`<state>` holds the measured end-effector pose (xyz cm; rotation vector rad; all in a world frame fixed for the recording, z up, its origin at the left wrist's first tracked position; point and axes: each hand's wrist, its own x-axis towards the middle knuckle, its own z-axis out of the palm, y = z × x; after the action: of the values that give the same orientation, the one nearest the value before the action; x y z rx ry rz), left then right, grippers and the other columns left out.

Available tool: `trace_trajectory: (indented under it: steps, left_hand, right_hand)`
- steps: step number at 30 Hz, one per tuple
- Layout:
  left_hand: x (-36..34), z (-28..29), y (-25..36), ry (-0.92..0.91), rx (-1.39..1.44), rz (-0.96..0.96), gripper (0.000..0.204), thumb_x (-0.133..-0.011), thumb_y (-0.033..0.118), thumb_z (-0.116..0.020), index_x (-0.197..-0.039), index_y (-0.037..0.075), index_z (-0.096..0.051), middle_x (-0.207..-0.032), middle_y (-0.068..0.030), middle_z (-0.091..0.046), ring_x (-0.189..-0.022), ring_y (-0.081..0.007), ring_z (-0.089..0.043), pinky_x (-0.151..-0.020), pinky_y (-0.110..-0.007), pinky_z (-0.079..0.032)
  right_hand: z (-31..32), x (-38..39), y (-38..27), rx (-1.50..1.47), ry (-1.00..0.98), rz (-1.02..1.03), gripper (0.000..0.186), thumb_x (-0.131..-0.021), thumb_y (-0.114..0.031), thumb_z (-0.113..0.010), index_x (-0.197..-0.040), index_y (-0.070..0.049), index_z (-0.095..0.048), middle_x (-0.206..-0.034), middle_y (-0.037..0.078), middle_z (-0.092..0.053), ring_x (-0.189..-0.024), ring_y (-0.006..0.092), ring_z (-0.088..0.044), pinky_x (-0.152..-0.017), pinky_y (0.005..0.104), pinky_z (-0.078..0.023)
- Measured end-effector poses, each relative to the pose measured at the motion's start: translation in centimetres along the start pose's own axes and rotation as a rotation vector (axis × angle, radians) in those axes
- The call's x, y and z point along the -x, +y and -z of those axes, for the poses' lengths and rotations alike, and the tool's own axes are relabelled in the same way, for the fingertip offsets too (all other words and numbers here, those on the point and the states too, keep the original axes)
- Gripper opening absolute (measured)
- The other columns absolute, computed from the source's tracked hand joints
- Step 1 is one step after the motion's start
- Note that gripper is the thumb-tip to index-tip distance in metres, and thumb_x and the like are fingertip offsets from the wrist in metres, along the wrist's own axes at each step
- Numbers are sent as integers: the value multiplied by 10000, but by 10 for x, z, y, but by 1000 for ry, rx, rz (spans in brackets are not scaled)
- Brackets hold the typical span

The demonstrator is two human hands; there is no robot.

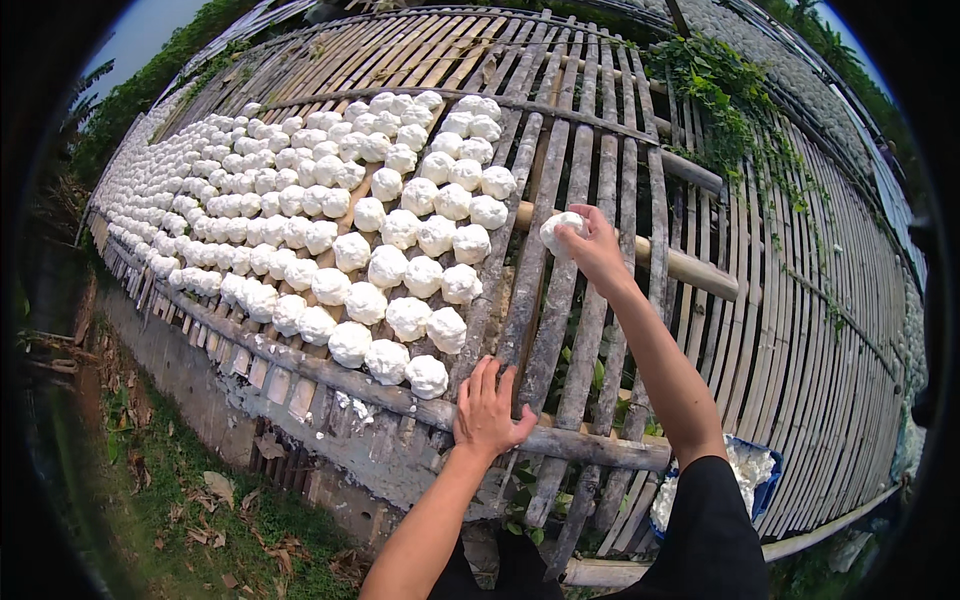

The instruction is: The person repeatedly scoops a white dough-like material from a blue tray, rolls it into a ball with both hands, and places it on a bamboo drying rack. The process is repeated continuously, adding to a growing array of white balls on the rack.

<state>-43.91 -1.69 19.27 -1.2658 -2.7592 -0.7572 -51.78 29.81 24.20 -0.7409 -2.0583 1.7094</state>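
Observation:
Many rough white lumps (387, 266) sit in rows on a rack of weathered bamboo slats (581, 370), covering much of its left half. My right hand (590, 245) grips a white lump (556, 232) above the slats, just right of the rows. My left hand (487, 420) rests palm down with fingers spread on the rack's near edge, beside the nearest lump (427, 377). A blue crate (767, 480) filled with white material is at the lower right, partly hidden behind my right arm.
A thick bamboo pole (690, 270) runs under some slats at the right. Green vines (720, 110) spread over the upper right. Grass and dry leaves (240, 520) lie below a concrete ledge (215, 370) at the lower left. More racks with lumps extend at the far upper right.

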Motion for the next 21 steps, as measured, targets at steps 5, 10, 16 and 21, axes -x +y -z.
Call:
trace_trajectory:
  steps: [5, 10, 16, 21]
  left_hand:
    - [-5, 10, 3, -73, 20, 23, 646, -778, 392, -700, -1311, 29, -672, -1445, -203, -594, -1410, -399, -536, -1071, -539, -491]
    - [-5, 11, 1, -157, 60, 54, 633, -792, 423, -681, -1270, 9, -706, -1489, -204, -586, -1406, -370, -562, -983, -489, -561]
    - [-6, 11, 1, -127, 49, 65, 551, -750, 368, -695, -1186, 31, -725, -1442, -182, -621, -1351, -372, -611, -997, -475, -593]
    - [-2, 5, 0, -89, 69, 51, 510, -761, 378, -688, -1143, 41, -689, -1469, -195, -609, -1383, -376, -581, -989, -476, -594]
  right_hand:
    - [-49, -161, 4, 213, 101, 84, 631, -886, -322, -796, -1397, 4, -620, -1259, 224, -744, -1145, 314, -742, -988, 416, -585]
    - [-87, -257, 20, 458, 136, 167, 645, -908, -370, -792, -1412, -6, -623, -1324, 258, -721, -1203, 388, -725, -1056, 453, -559]
    - [-103, -258, 46, 611, -68, 112, 711, -1070, -394, -620, -1644, -29, -411, -1487, 326, -610, -1396, 462, -588, -1179, 498, -464]
    - [-27, -104, 41, 162, -6, 175, 644, -1125, -369, -580, -1642, -14, -433, -1603, 276, -536, -1504, 395, -514, -1194, 457, -454]
